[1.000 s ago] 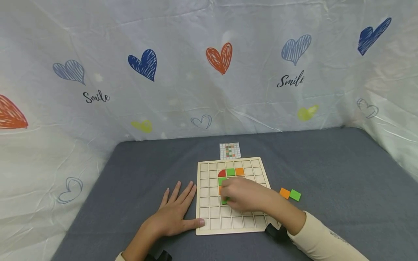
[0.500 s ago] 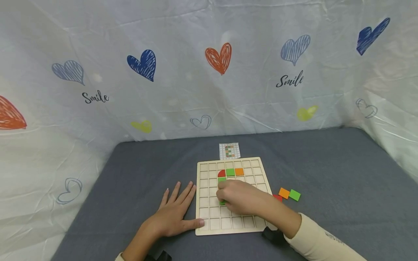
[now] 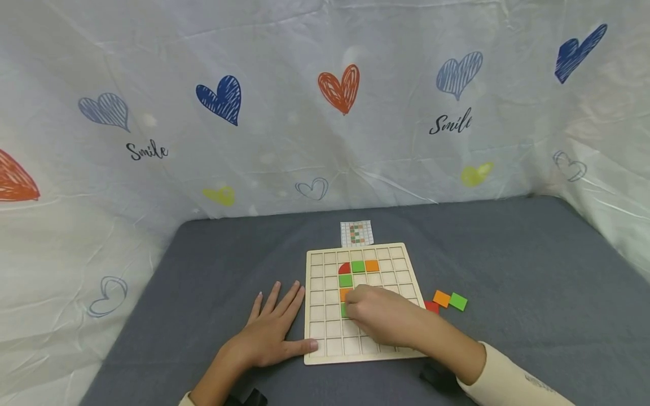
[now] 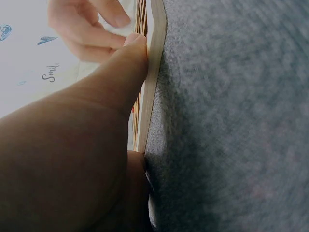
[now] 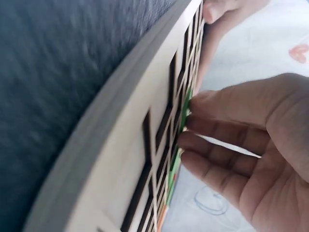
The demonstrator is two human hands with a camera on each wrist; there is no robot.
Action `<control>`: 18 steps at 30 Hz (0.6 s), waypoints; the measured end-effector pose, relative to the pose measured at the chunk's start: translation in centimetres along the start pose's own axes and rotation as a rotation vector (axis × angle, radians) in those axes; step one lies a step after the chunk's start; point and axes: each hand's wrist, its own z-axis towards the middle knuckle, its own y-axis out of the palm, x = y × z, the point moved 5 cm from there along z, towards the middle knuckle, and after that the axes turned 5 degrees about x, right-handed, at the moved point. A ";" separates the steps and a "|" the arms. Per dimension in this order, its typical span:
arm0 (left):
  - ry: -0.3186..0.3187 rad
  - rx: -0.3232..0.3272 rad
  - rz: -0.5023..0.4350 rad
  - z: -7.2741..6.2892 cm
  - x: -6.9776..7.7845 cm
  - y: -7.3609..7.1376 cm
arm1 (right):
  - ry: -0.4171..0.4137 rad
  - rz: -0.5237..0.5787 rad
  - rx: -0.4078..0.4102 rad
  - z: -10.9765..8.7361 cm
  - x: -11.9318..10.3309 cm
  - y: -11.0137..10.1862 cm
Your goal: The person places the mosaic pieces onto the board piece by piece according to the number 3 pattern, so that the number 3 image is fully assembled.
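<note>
right hand bends over wooden board; left hand lies spread, thumb on board edge. fingertips at green tile in board cell; pinching or pressing, cannot tell. better press gently, flat. pattern card behind board; at right, loose orange tile, red tile partly hidden by forearm.

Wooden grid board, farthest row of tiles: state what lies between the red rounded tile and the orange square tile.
In the head view, one green square tile lies between the red rounded tile and the orange square tile.
</note>
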 end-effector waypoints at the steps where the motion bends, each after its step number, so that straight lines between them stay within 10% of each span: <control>1: -0.002 0.004 0.001 0.0 0.0 0.1 | -0.002 -0.010 -0.004 -0.3 -0.2 -0.1; 11: -0.018 -0.009 0.021 0.2 -0.4 0.5 | 0.018 -0.017 -0.125 -3.6 -1.2 -0.2; 18: -0.030 -0.012 0.027 0.3 -0.3 0.4 | -0.005 0.044 -0.047 -5.9 -0.6 -1.6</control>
